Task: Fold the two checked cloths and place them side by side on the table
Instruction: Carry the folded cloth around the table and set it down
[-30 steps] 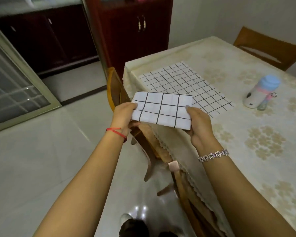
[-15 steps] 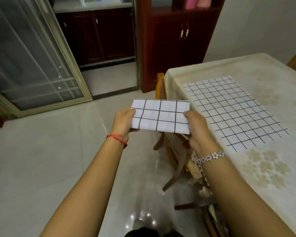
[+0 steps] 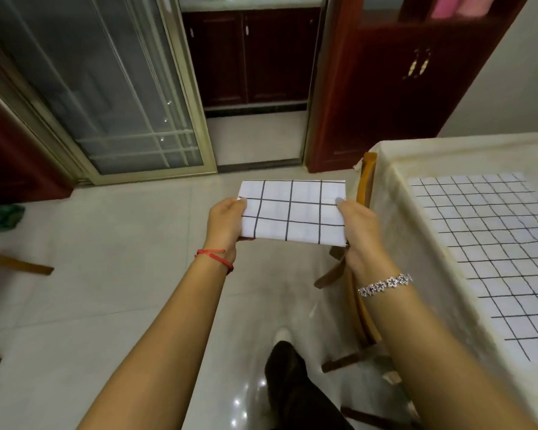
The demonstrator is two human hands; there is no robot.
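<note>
I hold a folded white cloth with black checks [image 3: 292, 211] in front of me, above the floor and left of the table. My left hand [image 3: 225, 223] pinches its left edge and my right hand [image 3: 356, 225] pinches its right edge. A second checked cloth [image 3: 494, 249] lies spread flat on the table [image 3: 398, 187], which wears a cream floral tablecloth, at the right of the view.
A wooden chair [image 3: 362, 274] stands tucked against the table's left side, just under my right hand. Dark red cabinets [image 3: 385, 88] and a glass sliding door [image 3: 106, 88] lie ahead. Another chair's legs [image 3: 16, 265] show at the far left over the tiled floor.
My view has swung left, away from the table, so the table and flat cloth slid to the right edge. Both hands still hold the folded cloth, now over the floor.
</note>
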